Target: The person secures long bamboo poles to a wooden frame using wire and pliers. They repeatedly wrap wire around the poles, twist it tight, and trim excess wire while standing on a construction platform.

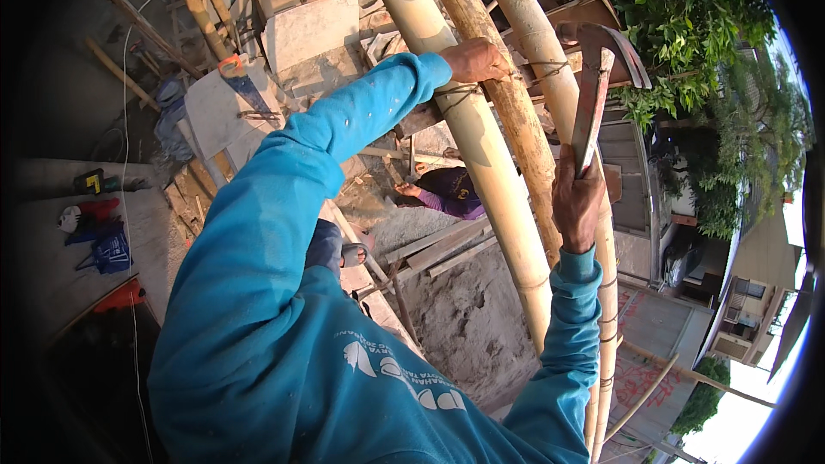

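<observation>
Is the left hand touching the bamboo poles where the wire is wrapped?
Touching. In the head view, the left hand rests against the bamboo poles right at the wire binding, with no gap visible. The right hand grips a claw hammer.

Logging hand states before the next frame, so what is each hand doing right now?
Left hand: closed, gripping the bamboo pole near its wire lashing.
Right hand: closed around the claw hammer handle, head raised.
</observation>
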Tool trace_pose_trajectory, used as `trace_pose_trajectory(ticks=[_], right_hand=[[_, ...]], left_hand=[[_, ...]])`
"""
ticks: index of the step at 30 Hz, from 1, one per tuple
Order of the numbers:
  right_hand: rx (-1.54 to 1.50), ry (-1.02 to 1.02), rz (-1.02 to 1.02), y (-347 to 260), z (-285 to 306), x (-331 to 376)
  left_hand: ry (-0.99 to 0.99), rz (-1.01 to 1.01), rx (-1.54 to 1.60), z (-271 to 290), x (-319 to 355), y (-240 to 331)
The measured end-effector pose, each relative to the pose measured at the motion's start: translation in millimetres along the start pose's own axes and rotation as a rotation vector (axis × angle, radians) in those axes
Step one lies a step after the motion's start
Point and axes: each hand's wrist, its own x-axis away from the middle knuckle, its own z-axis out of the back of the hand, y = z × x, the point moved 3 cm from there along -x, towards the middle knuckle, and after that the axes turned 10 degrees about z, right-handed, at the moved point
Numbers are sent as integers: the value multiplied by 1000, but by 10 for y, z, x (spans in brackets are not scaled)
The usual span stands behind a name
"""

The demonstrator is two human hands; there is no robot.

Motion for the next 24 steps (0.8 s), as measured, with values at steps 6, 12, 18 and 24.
trace_pose_trajectory(ticks=[6, 12, 18, 24], right_hand=[[239, -192, 59, 279, -149, -6], [-16, -3, -49, 291, -32, 42], [-61, -10, 56, 111, -133, 68], [-42, -176, -47, 151, -69, 6]], left_hand=[[-1, 18, 133, 9, -25, 16], [19, -6, 43, -28, -85, 45], [20, 12, 46, -83, -39, -62], [-34, 19, -86, -42, -120, -43]])
